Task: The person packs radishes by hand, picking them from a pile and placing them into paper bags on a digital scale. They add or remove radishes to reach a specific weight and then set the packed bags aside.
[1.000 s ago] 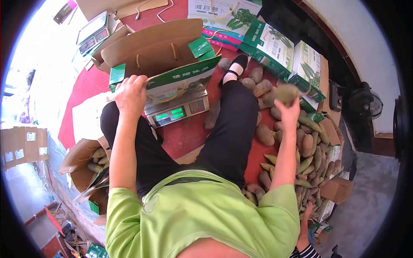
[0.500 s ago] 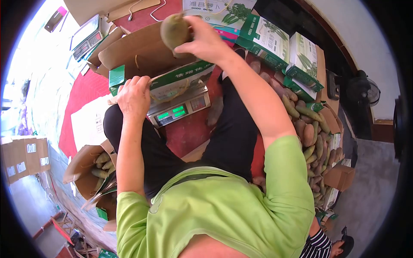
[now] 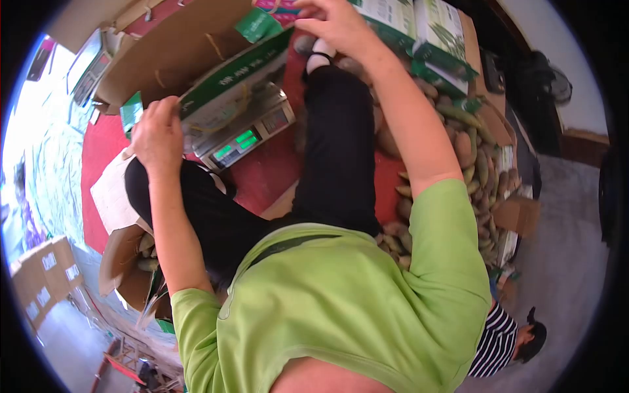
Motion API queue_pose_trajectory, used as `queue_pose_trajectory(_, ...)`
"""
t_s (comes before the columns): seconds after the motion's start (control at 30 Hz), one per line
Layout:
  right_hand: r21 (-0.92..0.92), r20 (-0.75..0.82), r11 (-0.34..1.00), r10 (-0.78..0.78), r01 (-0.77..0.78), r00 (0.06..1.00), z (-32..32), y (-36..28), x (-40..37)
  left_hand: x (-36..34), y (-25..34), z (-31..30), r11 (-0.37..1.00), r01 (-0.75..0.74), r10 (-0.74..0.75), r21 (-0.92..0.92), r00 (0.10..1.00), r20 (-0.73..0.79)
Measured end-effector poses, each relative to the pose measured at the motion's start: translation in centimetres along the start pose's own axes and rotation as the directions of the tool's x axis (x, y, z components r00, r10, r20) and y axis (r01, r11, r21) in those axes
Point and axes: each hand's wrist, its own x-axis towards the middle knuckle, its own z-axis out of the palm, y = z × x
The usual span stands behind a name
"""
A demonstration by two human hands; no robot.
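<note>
A green-and-white cardboard box (image 3: 226, 82) with raised brown flaps stands on a digital scale (image 3: 252, 134) whose display glows green. My left hand (image 3: 157, 134) has its fingers curled over the near left corner of the box, beside a small green flap (image 3: 132, 112). At the opposite end, my right hand (image 3: 344, 29) is beside the box's right corner, with thumb and fingers apart and nothing between them. Another green flap (image 3: 257, 25) stands up near that hand. The inside of the box is mostly hidden behind its front wall.
Piled radishes (image 3: 481, 164) lie on my right, below printed green-and-white boxes (image 3: 445, 36). An open carton (image 3: 121, 262) with radishes stands at my left. A second scale (image 3: 88, 65) is at the far left. A person in a striped shirt (image 3: 498, 340) is behind me at right.
The green radish that was in my right hand is out of sight, and that hand's fingers are now empty. The view has shifted, placing the box and scale farther left and tilted.
</note>
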Motion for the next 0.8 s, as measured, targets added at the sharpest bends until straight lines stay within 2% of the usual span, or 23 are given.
queue_pose_trajectory(0.03, 0.041, 0.000, 0.997, 0.063, -0.063, 0.998, -1.0, 2.3, -2.0, 0.0, 0.0, 0.0, 1.000, -0.004, 0.004, -0.006, 1.000, 0.000)
queue_pose_trajectory(0.07, 0.063, -0.159, 0.998, 0.037, -0.027, 0.987, -1.6, 4.5, -4.3, -0.1, -0.1, 0.2, 1.000, -0.007, 0.007, -0.011, 1.000, -0.008)
queue_pose_trajectory(0.1, 0.036, -0.161, 0.995, 0.094, -0.090, 0.982, -2.2, 7.3, -6.5, -0.1, 0.0, 0.1, 1.000, -0.001, 0.001, -0.011, 1.000, 0.008)
queue_pose_trajectory(0.13, 0.036, -0.243, 0.991, 0.135, -0.130, 0.960, -2.4, 9.0, -9.5, -0.1, -0.2, 0.2, 1.000, 0.013, -0.013, 0.001, 0.999, 0.035)
queue_pose_trajectory(0.2, 0.030, -0.221, 0.957, 0.288, -0.288, 0.932, -2.5, 14.7, -15.9, -0.1, -0.3, 0.4, 1.000, 0.023, -0.024, 0.020, 0.998, 0.051)
queue_pose_trajectory(0.23, 0.048, -0.245, 0.919, 0.390, -0.391, 0.888, -1.8, 17.8, -19.5, 0.0, -0.2, 0.5, 0.999, 0.023, -0.023, 0.026, 0.999, 0.035)
queue_pose_trajectory(0.27, -0.008, -0.218, 0.820, 0.557, -0.573, 0.801, -1.6, 18.3, -22.7, -0.1, -0.3, 0.5, 0.998, 0.044, -0.046, 0.037, 0.998, 0.037)
queue_pose_trajectory(0.3, 0.050, -0.229, 0.818, 0.568, -0.573, 0.791, -0.5, 21.4, -26.8, -0.1, -0.8, 0.8, 0.998, 0.021, -0.023, 0.051, 0.999, 0.036)
queue_pose_trajectory(0.33, -0.077, -0.240, 0.779, 0.592, -0.623, 0.770, 0.5, 23.5, -30.6, -0.1, -0.7, 0.8, 0.998, 0.036, -0.039, 0.058, 0.998, 0.047)
queue_pose_trajectory(0.37, -0.073, -0.238, 0.658, 0.719, -0.750, 0.653, 1.9, 24.3, -34.1, 0.0, -0.6, 0.8, 0.996, 0.052, -0.055, 0.067, 0.997, 0.054)
queue_pose_trajectory(0.4, 0.061, -0.144, 0.522, 0.848, -0.851, 0.510, 3.5, 26.2, -37.9, -0.1, -0.7, 0.8, 0.995, 0.046, -0.051, 0.086, 0.997, 0.054)
queue_pose_trajectory(0.47, 0.055, -0.105, 0.447, 0.892, -0.893, 0.440, 6.4, 25.8, -44.3, -0.4, -1.8, 1.3, 0.994, 0.050, -0.057, 0.094, 0.996, 0.073)
queue_pose_trajectory(0.53, 0.127, -0.051, 0.193, 0.981, -0.973, 0.188, 9.3, 24.2, -48.9, -0.4, -2.1, 1.6, 0.996, 0.031, -0.038, 0.086, 0.996, 0.082)
queue_pose_trajectory(0.6, 0.241, 0.012, 0.222, 0.973, -0.945, 0.231, 13.1, 24.7, -54.7, -0.4, -2.1, 1.6, 0.994, 0.018, -0.023, 0.111, 0.999, 0.038)
queue_pose_trajectory(0.63, 0.249, 0.017, 0.212, 0.975, -0.945, 0.223, 14.5, 24.4, -56.6, -0.4, -2.2, 1.6, 0.994, 0.007, -0.012, 0.112, 0.999, 0.045)
queue_pose_trajectory(0.67, -0.004, 0.054, 0.296, 0.954, -0.955, 0.295, 15.7, 24.0, -58.2, -0.4, -2.4, 1.7, 0.988, 0.031, -0.039, 0.149, 0.998, 0.048)
queue_pose_trajectory(0.73, -0.248, 0.113, 0.367, 0.930, -0.897, 0.349, 16.9, 21.6, -59.5, -0.5, -3.1, 2.1, 0.982, 0.042, -0.049, 0.184, 0.998, 0.037)
queue_pose_trajectory(0.77, -0.052, 0.142, 0.124, 0.983, -0.991, 0.115, 17.6, 20.3, -59.6, -0.5, -3.6, 2.4, 0.982, 0.035, -0.043, 0.185, 0.998, 0.040)
queue_pose_trajectory(0.8, 0.131, 0.217, -0.145, 0.969, -0.981, -0.114, 18.4, 19.7, -60.2, -0.5, -4.0, 2.5, 0.982, 0.029, -0.036, 0.186, 0.999, 0.035)
